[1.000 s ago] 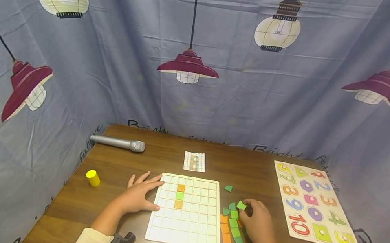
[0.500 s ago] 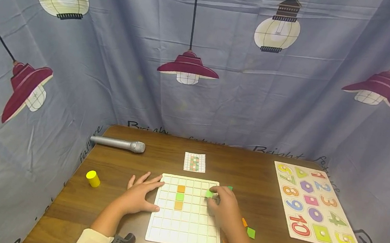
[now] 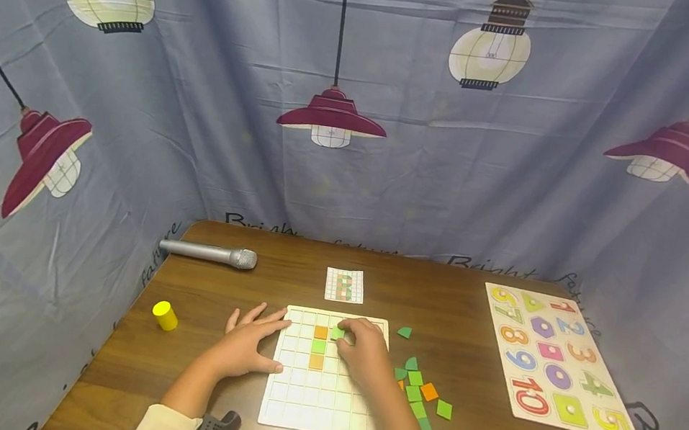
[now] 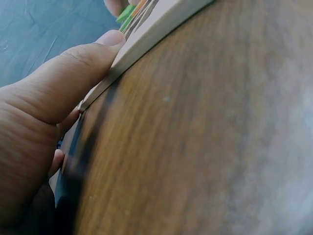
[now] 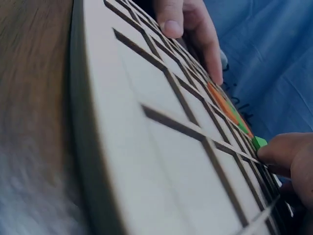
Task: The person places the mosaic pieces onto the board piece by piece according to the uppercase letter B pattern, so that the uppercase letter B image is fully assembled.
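Note:
A cream grid board point(image 3: 292, 411) lies on the table. My left hand point(image 3: 242, 348) rests at its left edge with fingers spread, and in the left wrist view the thumb point(image 4: 111, 39) touches the rim. My right hand point(image 3: 365, 357) pinches a light green square tile point(image 3: 337, 333) over the upper middle of the grid. Left of that tile, one column holds an orange tile point(image 3: 320, 332), a green tile point(image 3: 318, 347) and another orange tile point(image 3: 315, 362). Whether the pinched tile is seated in a cell, I cannot tell.
Right of the board lie several loose green tiles point(image 3: 412, 393), an orange tile point(image 3: 429, 392) and a dark green quarter-round point(image 3: 404, 332). A pattern card point(image 3: 344, 285) is behind the board. Microphone point(image 3: 209, 253) and yellow cylinder point(image 3: 164, 315) stand left; a number puzzle point(image 3: 560, 363) lies right.
My right hand has carried the green tile left from the loose pieces to the grid, beside the placed column. Pieces it covered are now in view. My left hand stays put.

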Available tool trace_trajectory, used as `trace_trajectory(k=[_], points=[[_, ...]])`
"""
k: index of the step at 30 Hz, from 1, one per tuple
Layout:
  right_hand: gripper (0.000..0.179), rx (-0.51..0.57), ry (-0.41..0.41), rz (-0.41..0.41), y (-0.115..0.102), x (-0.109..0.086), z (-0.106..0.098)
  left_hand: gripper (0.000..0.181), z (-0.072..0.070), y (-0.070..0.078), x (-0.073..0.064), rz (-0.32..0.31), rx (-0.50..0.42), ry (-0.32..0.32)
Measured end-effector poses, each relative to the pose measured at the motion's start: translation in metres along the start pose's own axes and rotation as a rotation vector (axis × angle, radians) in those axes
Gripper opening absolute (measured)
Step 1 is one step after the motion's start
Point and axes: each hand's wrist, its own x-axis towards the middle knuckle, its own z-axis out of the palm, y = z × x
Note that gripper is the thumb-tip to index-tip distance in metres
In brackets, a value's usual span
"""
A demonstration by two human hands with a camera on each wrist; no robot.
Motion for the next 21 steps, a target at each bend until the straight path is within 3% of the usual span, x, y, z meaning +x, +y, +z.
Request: trace_trajectory(k=[12,21], points=[[0.025,-0.073,0.036,0.037,-0.0009,0.0015,0.0077,0.088,-0.0009,-0.0011,0.0017,-0.005,0.01,-0.001],[0.029,0.019,0.021,0.066,0.0034,-0.0011,0.0071,0.089,-0.0006,-0.0004,0.0006,-0.013,0.013,-0.015]])
